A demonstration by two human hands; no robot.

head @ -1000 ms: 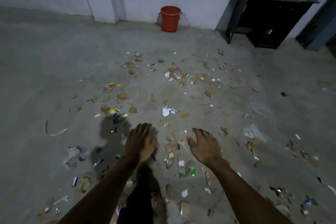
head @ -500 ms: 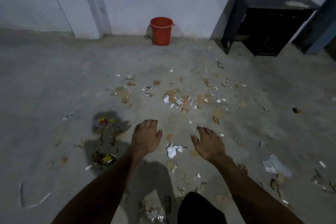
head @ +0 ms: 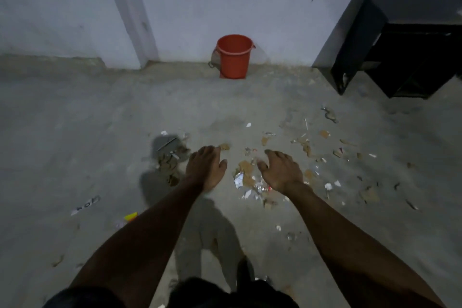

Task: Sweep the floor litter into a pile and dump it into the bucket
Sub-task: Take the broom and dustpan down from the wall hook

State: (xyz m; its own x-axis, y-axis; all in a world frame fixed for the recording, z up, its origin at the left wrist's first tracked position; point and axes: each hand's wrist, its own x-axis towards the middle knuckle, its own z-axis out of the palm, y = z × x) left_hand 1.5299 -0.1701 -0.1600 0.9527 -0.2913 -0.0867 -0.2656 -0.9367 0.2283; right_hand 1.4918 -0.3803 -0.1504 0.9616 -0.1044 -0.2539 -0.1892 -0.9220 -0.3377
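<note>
The litter (head: 252, 180) lay scattered over the concrete floor (head: 75, 132) between and around our hands, mostly brown scraps and white paper bits; more spread off beyond our right hand (head: 281, 172); a smaller clump sat just outside our left hand (head: 206, 170); both hands hung palms down with fingers loosely spread, holding nothing; the orange bucket (head: 234, 56) stood well ahead of our fingertips against the white wall (head: 187, 7); a black table (head: 400, 40) stood far to the right of it
</note>
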